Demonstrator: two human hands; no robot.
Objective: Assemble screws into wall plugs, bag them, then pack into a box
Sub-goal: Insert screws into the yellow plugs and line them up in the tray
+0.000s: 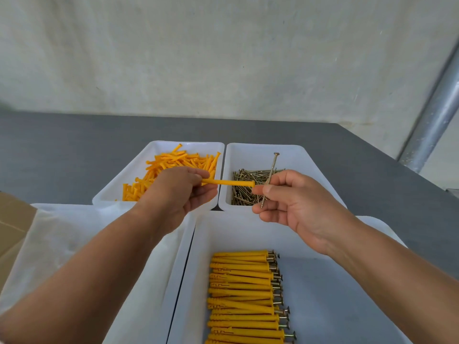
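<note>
Closest to you, low in view, sits a white tray (223, 234) holding a neat row of finished pieces (243, 294), yellow plugs with screw heads showing at their right ends. Your bare forearms reach forward over it and over a second white tray (74, 244) to its left, whose pale, translucent contents cannot be made out. Everything rests on a dark grey table (74, 135), with a cardboard box (12, 232) at the left edge and a metal pole (434, 120) far right. Beyond your hands two more white trays stand side by side: the plug tray (159, 145) on the left, heaped with loose plugs (173, 165), and the screw tray (293, 148) on the right, holding loose screws (246, 192). Your left hand (178, 192) pinches one wall plug (231, 182) by its left end, so it lies level, free end pointing right above the screw tray. Your right hand (293, 202) pinches one screw (269, 178) near its middle, head tilted up and away, tip down. Screw and plug nearly meet but cross at an angle. You appear to be mid-assembly, with bagging and boxing not yet done. The next move likely calls for swinging the screw level so its tip faces the plug's open end, then pushing it in. Nothing stands between the two pieces; the risk is a fine tip missing a small hole.
</note>
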